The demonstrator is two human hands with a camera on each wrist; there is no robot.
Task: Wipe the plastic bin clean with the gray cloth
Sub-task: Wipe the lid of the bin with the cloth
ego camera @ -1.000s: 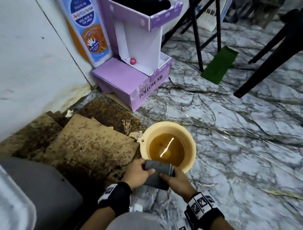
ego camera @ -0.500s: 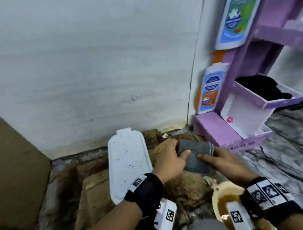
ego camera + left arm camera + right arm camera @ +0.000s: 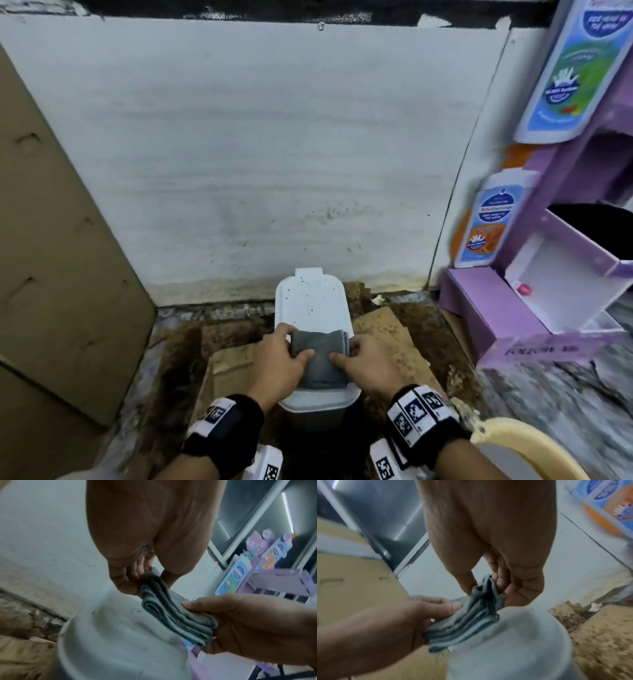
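Observation:
The plastic bin (image 3: 310, 305) stands on the floor by the wall, with a white lid speckled with dark dirt and a grey body below. A folded gray cloth (image 3: 320, 359) is held just over the near part of the lid. My left hand (image 3: 284, 359) pinches its left edge and my right hand (image 3: 359, 363) pinches its right edge. The left wrist view shows the cloth (image 3: 173, 614) folded in several layers between both hands, above the lid (image 3: 109, 642). In the right wrist view the cloth (image 3: 471, 618) hangs over the lid (image 3: 513, 642). Whether the cloth touches the lid is unclear.
Stained cardboard sheets (image 3: 387, 339) lie on the floor around the bin. A large cardboard panel (image 3: 51, 257) leans at the left. A purple display stand (image 3: 534, 291) with bottle-shaped signs is at the right. A yellow basin's rim (image 3: 527, 445) shows at the lower right.
My view has swung left from the basin of brown water to the bin. Both hands carried the cloth along and now hold it over the bin's lid.

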